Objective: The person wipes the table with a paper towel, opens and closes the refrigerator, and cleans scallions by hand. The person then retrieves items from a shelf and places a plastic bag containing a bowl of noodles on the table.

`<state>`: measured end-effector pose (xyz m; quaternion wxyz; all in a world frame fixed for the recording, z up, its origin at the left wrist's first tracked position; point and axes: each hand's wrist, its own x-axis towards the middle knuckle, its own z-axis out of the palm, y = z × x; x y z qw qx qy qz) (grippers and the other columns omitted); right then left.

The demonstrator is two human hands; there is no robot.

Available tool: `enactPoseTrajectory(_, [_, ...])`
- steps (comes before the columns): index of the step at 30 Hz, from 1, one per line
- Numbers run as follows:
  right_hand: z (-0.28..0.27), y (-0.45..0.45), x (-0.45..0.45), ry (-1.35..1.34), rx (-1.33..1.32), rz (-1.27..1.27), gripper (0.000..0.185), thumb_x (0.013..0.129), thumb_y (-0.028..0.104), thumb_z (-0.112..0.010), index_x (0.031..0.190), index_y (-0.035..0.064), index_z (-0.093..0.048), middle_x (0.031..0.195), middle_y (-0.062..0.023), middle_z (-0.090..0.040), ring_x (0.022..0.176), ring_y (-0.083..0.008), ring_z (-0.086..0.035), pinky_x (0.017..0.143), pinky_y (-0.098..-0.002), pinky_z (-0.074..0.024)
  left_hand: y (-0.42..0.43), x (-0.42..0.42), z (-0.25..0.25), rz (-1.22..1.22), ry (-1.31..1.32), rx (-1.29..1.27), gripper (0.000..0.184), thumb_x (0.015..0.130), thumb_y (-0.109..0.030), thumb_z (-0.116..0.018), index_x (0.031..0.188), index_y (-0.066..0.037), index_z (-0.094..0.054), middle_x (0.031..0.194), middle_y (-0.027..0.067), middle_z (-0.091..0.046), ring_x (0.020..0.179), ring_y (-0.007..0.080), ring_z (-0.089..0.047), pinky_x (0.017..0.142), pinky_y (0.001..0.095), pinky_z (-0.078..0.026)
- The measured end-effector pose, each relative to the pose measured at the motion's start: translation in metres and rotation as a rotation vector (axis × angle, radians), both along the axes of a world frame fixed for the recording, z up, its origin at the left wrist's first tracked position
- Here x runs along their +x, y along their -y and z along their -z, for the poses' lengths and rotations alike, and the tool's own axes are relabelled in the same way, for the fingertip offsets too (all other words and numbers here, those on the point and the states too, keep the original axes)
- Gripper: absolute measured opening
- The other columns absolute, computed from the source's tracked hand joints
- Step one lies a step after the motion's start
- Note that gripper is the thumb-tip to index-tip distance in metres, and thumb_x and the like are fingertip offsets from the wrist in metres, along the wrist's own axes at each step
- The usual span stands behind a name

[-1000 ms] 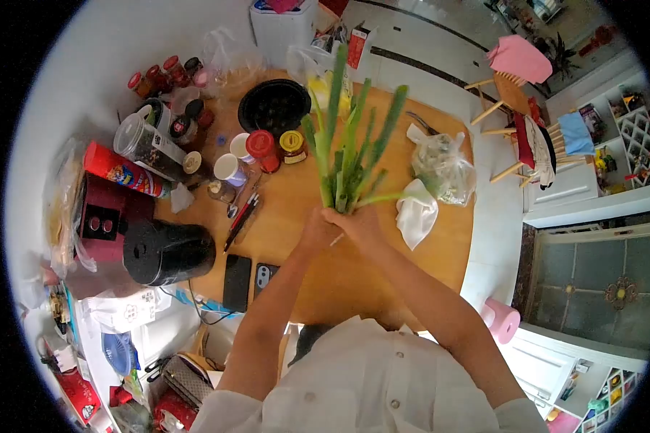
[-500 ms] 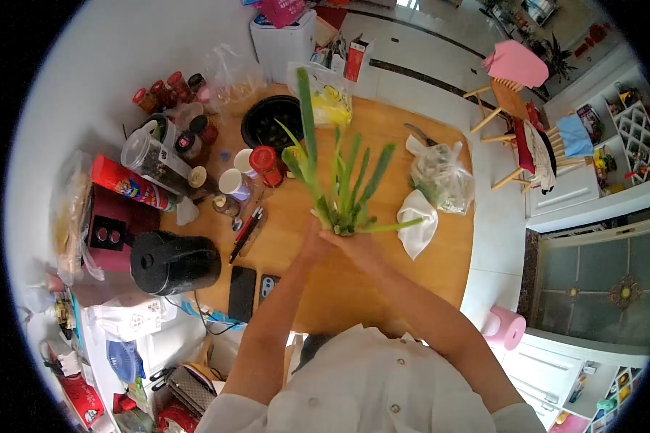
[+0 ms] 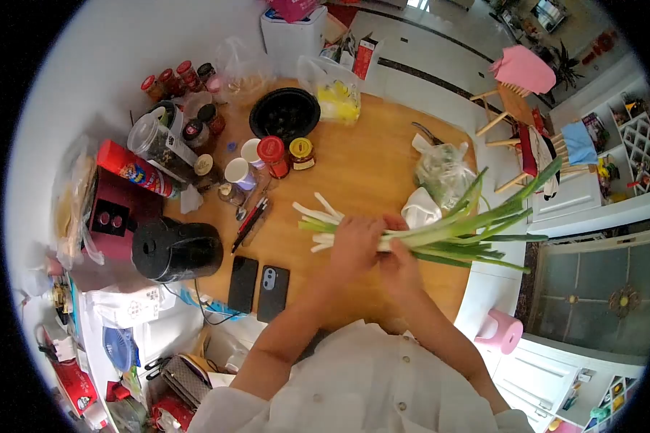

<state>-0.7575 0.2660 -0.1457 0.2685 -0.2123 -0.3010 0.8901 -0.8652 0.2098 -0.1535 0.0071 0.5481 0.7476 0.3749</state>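
A bunch of green onions (image 3: 462,229) lies sideways across both my hands above the wooden table. Its white ends point left and its long green leaves fan out to the right. My left hand (image 3: 359,242) is wrapped round the stalks near the white ends. Close beside it, my right hand (image 3: 399,261) is closed on the stalks where the green begins. Behind the leaves, partly covered, are a white cloth (image 3: 420,209) and a clear plastic bag with greens (image 3: 444,172).
Two phones (image 3: 273,292) and some pens (image 3: 249,225) lie left of my hands on the table (image 3: 368,155). Further left stand a black kettle (image 3: 177,249), paper cups (image 3: 240,173), lidded jars (image 3: 273,157) and a black bowl (image 3: 285,115). A knife (image 3: 427,133) lies at the far right.
The green onions have turned from pointing away from me to lying sideways, leaves to the right. My hands have moved right, and my left hand now sits over the white ends.
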Motion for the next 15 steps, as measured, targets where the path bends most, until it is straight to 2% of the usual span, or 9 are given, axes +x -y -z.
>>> enactPoseTrajectory(3, [-0.027, 0.000, 0.012, 0.122, -0.196, 0.209, 0.047, 0.086, 0.020, -0.061, 0.127, 0.0095, -0.041, 0.119, -0.0056, -0.052, 0.116, -0.0200, -0.047, 0.096, -0.0368, -0.0388, -0.007, 0.029, 0.007, 0.015, -0.050, -0.178, 0.028, 0.066, -0.009, -0.065, 0.091, -0.008, -0.054, 0.083, 0.0093, -0.059, 0.081, 0.0277, -0.058, 0.076, 0.0396, -0.042])
enactPoseTrajectory(4, [-0.029, -0.005, 0.016, 0.166, -0.204, 0.258, 0.033, 0.086, 0.017, -0.060, 0.116, 0.0101, -0.047, 0.114, -0.0066, -0.054, 0.114, -0.0215, -0.049, 0.097, -0.0392, -0.0384, -0.010, 0.037, 0.006, 0.027, -0.049, -0.226, 0.027, 0.067, -0.009, -0.064, 0.091, -0.007, -0.052, 0.084, 0.0095, -0.059, 0.081, 0.0274, -0.059, 0.076, 0.0395, -0.042])
enactPoseTrajectory(7, [-0.013, -0.019, 0.032, 0.099, -0.256, 0.280, 0.022, 0.085, 0.013, -0.057, 0.105, 0.0087, -0.050, 0.102, -0.0065, -0.056, 0.104, -0.0218, -0.053, 0.097, -0.0410, -0.0395, -0.017, 0.053, 0.006, 0.046, -0.045, -0.229, 0.030, 0.071, -0.011, -0.063, 0.099, -0.006, -0.054, 0.088, 0.0112, -0.061, 0.086, 0.0283, -0.059, 0.082, 0.0400, -0.042])
enactPoseTrajectory(9, [0.004, -0.034, 0.041, 0.085, -0.336, 0.335, 0.013, 0.083, 0.012, -0.057, 0.094, 0.0071, -0.052, 0.093, -0.0061, -0.057, 0.095, -0.0212, -0.055, 0.097, -0.0420, -0.0407, -0.011, 0.063, -0.030, -0.048, -0.186, -0.017, 0.031, 0.074, -0.013, -0.063, 0.103, -0.005, -0.055, 0.093, 0.0127, -0.062, 0.089, 0.0290, -0.060, 0.085, 0.0406, -0.043])
enactPoseTrajectory(11, [0.007, -0.048, 0.048, 0.049, -0.353, 0.375, 0.008, 0.081, 0.011, -0.057, 0.085, 0.0057, -0.053, 0.085, -0.0060, -0.057, 0.088, -0.0206, -0.055, 0.096, -0.0426, -0.0419, 0.001, 0.076, -0.036, 0.061, 0.023, 0.036, 0.032, 0.076, -0.015, -0.063, 0.105, -0.004, -0.057, 0.098, 0.0134, -0.062, 0.092, 0.0288, -0.060, 0.086, 0.0408, -0.044])
enactPoseTrajectory(12, [0.005, -0.054, 0.050, 0.024, -0.328, 0.388, 0.008, 0.081, 0.011, -0.058, 0.081, 0.0051, -0.053, 0.082, -0.0061, -0.056, 0.085, -0.0203, -0.055, 0.096, -0.0427, -0.0426, 0.018, 0.086, -0.027, 0.218, 0.301, -0.022, 0.032, 0.077, -0.016, -0.063, 0.106, -0.004, -0.058, 0.100, 0.0133, -0.062, 0.093, 0.0283, -0.060, 0.085, 0.0407, -0.044])
enactPoseTrajectory(14, [-0.003, -0.061, 0.052, 0.019, -0.308, 0.428, 0.013, 0.079, 0.012, -0.059, 0.070, 0.0045, -0.052, 0.077, -0.0067, -0.055, 0.080, -0.0202, -0.055, 0.096, -0.0423, -0.0435, 0.030, 0.089, -0.024, 0.416, 0.521, -0.247, 0.030, 0.080, -0.018, -0.063, 0.107, -0.005, -0.059, 0.101, 0.0124, -0.063, 0.095, 0.0273, -0.059, 0.084, 0.0400, -0.046])
enactPoseTrajectory(15, [-0.009, -0.062, 0.054, 0.027, -0.314, 0.432, 0.013, 0.079, 0.012, -0.059, 0.072, 0.0044, -0.052, 0.077, -0.0068, -0.055, 0.079, -0.0205, -0.055, 0.094, -0.0421, -0.0441, 0.032, 0.091, -0.030, 0.455, 0.462, -0.411, 0.028, 0.081, -0.019, -0.063, 0.106, -0.005, -0.060, 0.101, 0.0115, -0.063, 0.095, 0.0267, -0.059, 0.083, 0.0393, -0.047])
